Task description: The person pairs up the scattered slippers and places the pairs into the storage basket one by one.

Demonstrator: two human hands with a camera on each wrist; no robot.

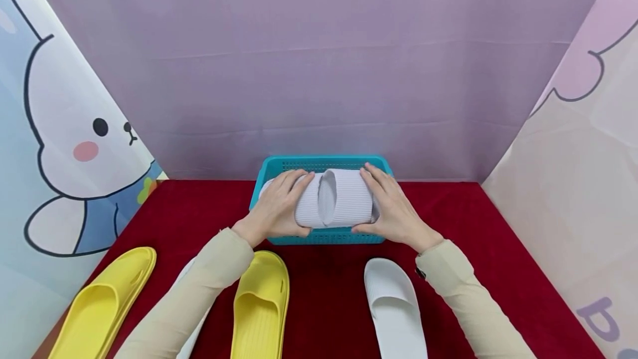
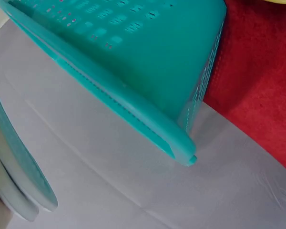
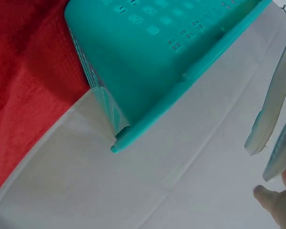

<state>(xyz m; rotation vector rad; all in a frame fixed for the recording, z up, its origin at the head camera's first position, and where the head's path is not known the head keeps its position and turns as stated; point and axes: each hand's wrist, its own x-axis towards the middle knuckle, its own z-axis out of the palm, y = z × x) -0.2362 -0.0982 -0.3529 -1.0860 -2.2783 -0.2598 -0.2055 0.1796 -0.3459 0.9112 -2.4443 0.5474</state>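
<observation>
Above the blue basket, the left hand and right hand are gripping a pair of white slippers, fingers curling over the far side and thumbs pressing the near side. The pair's long axis is running crosswise, along the basket's long side; which way its toes are pointing, I cannot tell. A yellow slipper is lying before the basket, pointing toward it.

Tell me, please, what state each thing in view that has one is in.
Teal plastic basket: upright, open-topped
Ribbed white slides: held above the basket
Left hand: gripping the ribbed slides
Right hand: gripping the ribbed slides
Left yellow slide: sole down
Right yellow slide: sole down
Uncovered white slide: sole down
Other white slide: mostly hidden behind left sleeve, state unclear
</observation>
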